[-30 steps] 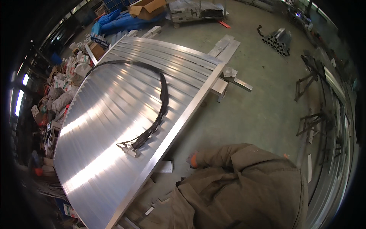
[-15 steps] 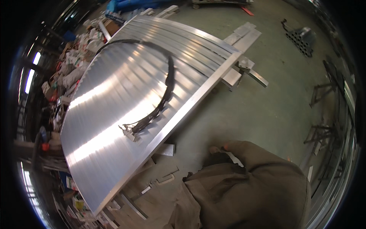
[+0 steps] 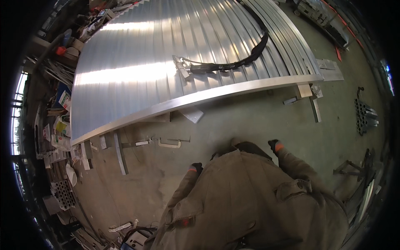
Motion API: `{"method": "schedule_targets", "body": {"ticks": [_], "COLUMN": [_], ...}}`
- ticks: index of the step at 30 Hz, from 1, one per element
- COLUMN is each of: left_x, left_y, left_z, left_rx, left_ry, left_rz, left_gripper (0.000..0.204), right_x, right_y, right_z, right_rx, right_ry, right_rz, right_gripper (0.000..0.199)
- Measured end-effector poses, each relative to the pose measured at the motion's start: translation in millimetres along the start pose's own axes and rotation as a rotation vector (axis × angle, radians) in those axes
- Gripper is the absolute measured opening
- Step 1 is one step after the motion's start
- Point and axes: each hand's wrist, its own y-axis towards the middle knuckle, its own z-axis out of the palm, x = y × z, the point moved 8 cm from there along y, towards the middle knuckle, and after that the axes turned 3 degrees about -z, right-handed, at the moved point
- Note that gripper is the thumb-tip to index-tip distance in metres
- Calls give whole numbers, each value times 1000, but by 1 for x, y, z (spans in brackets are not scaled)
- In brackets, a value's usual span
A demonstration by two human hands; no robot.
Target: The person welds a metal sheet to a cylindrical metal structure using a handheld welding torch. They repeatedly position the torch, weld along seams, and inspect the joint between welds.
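My left hand [image 3: 196, 167], in a dark glove with an orange cuff, hangs beside my brown jacket [image 3: 246, 196]. On the other side, my right hand [image 3: 273, 144] is held out from the body, gloved the same way. Both are small and dark, so their fingers cannot be made out; neither touches the work in front. Ahead lies a large ribbed aluminium panel [image 3: 125, 96] with a straight metal edge bar [image 3: 200, 95] along its near side. A thick black cable [image 3: 246, 60] curves over it, ending in a metal fitting [image 3: 181, 68].
Below the panel a C-clamp [image 3: 170, 145] and metal bars [image 3: 120, 153] lie on the floor [image 3: 237, 118]. Bundled tubes [image 3: 365, 116] and a dark metal stand [image 3: 351, 168] are at right. Clutter [image 3: 62, 129] lines the left; a wheeled cart [image 3: 323, 23] stands far right.
My view has swung leftward, so the panel now lies across the front. My left hand has come into sight, and my right hand shows farther out from the jacket.
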Motion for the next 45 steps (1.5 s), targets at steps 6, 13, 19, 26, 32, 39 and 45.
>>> {"method": "schedule_targets", "body": {"ticks": [6, 13, 19, 26, 32, 39, 45], "left_x": [6, -30, -138, -238, -305, -264, -207], "left_y": [18, 34, 73, 57, -30, -60, -78], "left_z": [14, -3, 14, 17, 6, -13, -71], "left_rx": [-33, 38, 32, 104, 257, 491, -22], "left_ry": [82, -7, 1, 153, 671, 657, 651], "left_rz": [39, -391, -545, -570, -232, -1046, -1158], "left_gripper": [37, 32, 27, 22, 18, 44, 39], "right_x": [-23, -49, -83, -156, -163, -190, -169], "right_y": [9, 97, 263, 459, 563, 590, 557], "right_z": [-179, -521, -714, -696, -692, -736, -786], "right_rx": [-327, -1144, -1135, -65, -41, -170, -347], "right_ry": [271, 227, 272, -242, -567, -657, -579], "right_rz": [350, 88, 132, 468, 195, 250, 231], "right_gripper": [60, 51, 53, 48, 49, 50, 51]}}
